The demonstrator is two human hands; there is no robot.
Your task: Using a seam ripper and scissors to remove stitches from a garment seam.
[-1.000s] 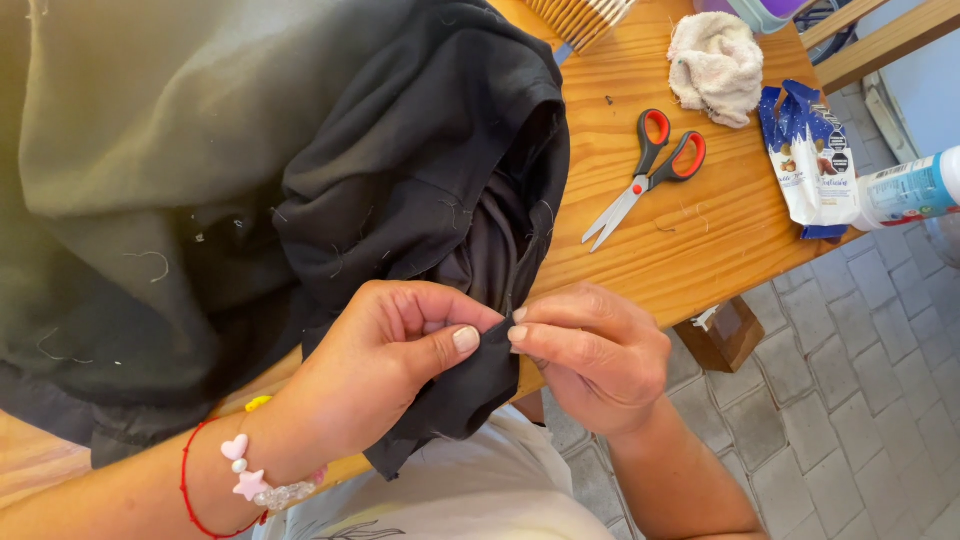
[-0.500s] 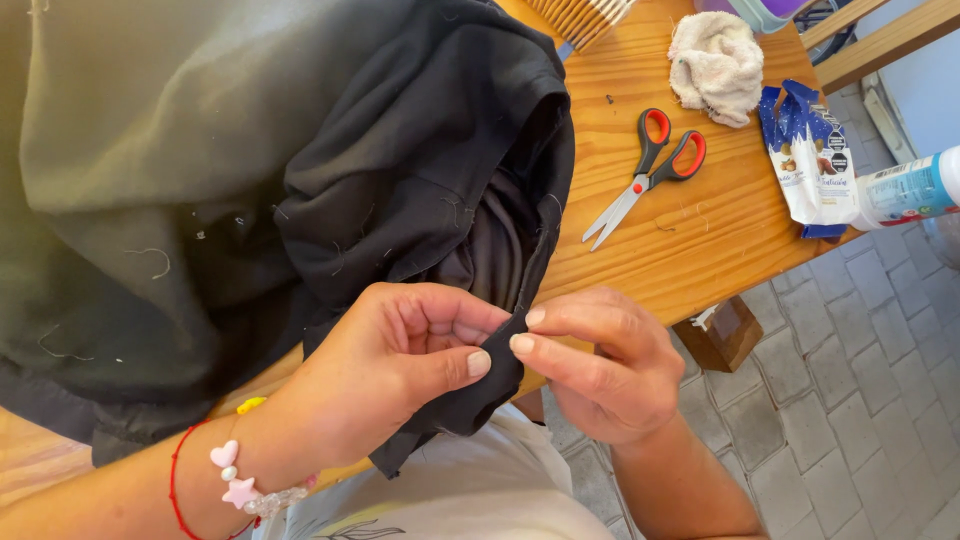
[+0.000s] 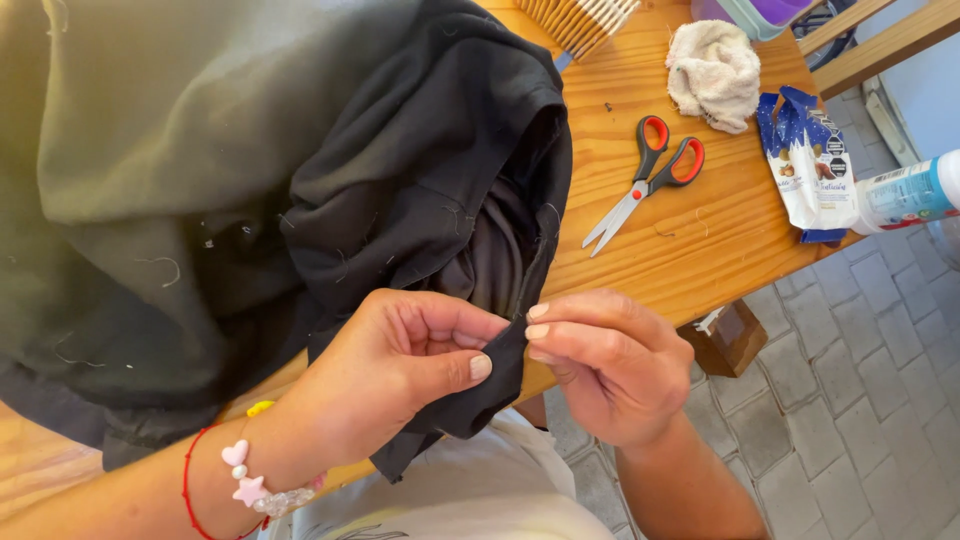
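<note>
Wooden table (image 3: 700,260): two hands, left hand (image 3: 400,385), right hand (image 3: 610,365), pinch one black garment (image 3: 400,200).

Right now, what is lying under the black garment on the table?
Under the black garment the wooden table shows at its right edge. An olive-grey cloth lies beside or partly over it. Whatever else lies beneath is covered and cannot be seen.

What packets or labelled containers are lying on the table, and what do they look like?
Snack packet: right side of the wooden table, past the scissors; flat, crumpled, blue and white.
Bottle: lying at the right edge beside the packet; white cylinder with a pale blue label.
No signs or screens.
</note>
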